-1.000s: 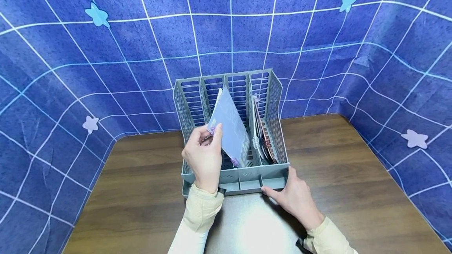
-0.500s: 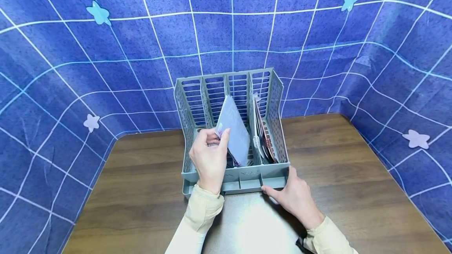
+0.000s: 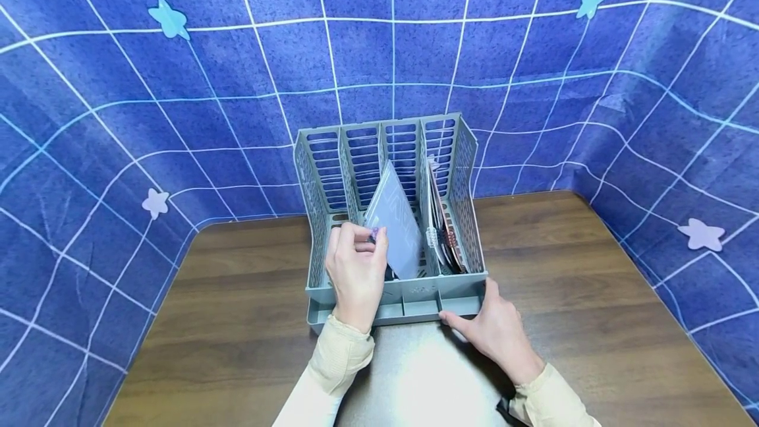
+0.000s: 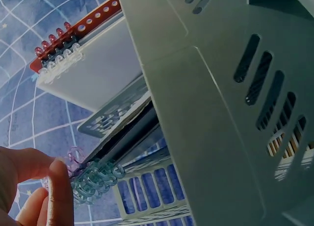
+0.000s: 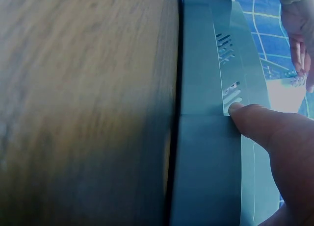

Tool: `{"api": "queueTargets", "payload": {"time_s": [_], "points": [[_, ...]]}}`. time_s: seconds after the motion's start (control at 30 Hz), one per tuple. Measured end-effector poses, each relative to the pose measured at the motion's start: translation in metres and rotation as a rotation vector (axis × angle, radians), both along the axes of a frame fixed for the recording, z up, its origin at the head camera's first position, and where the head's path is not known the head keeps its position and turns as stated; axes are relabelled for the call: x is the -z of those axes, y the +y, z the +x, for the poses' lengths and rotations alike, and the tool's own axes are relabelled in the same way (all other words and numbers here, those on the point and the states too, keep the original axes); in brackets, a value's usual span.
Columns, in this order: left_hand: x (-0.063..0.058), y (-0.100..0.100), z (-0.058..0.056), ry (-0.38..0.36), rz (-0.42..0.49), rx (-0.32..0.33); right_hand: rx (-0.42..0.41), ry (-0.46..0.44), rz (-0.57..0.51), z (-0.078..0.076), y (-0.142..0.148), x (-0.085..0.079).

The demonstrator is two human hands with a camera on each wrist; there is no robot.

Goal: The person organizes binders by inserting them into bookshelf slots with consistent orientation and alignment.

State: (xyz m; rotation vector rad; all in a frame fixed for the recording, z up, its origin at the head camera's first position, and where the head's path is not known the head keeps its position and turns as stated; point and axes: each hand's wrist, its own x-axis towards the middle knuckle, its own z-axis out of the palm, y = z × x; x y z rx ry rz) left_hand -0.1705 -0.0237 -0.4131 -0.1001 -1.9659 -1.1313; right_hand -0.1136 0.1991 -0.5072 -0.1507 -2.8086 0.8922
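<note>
A grey slotted desk file holder point(image 3: 323, 294) with upright dividers stands on the table. My left hand point(image 3: 358, 272) pinches a spiral notebook point(image 3: 396, 229) with a pale blue-grey cover by its purple ring edge. The notebook leans in a middle slot of the holder; the divider beside it is partly hidden. In the left wrist view, clear teal rings point(image 4: 95, 182) of a dark-covered notebook lie close by my fingertips. My right hand point(image 3: 498, 331) grips the holder's front right corner, thumb on the front tray and fingers along the side.
Several notebooks, with white and red ring edges point(image 3: 450, 242), stand in the rightmost slot. Small open trays point(image 3: 420, 310) run along the holder's front. The wooden table point(image 3: 237, 295) meets blue patterned cloth point(image 3: 237, 84) behind and at both sides.
My left hand has moved right and slightly down, lowering the pale notebook deeper into the holder. My right hand has stayed on the front right corner.
</note>
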Motion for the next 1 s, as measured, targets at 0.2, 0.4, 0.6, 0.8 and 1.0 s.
{"api": "queueTargets", "payload": {"time_s": [0.2,0.4,0.6,0.8,1.0], "points": [[0.005,-0.002,0.0,0.007,-0.021,-0.025,-0.011,0.01,0.005,-0.001,0.0,0.002],[0.006,-0.005,0.001,0.001,-0.012,-0.007,-0.016,-0.022,-0.005,-0.001,-0.002,0.003],[0.004,-0.006,0.005,-0.027,0.008,0.017,-0.03,-0.022,-0.009,-0.001,0.002,0.001],[-0.005,-0.013,0.009,-0.029,0.028,0.085,-0.046,0.001,0.005,0.003,0.01,-0.003],[-0.021,-0.046,0.013,-0.029,-0.074,0.105,-0.07,0.039,0.023,0.004,0.023,-0.025]]}}
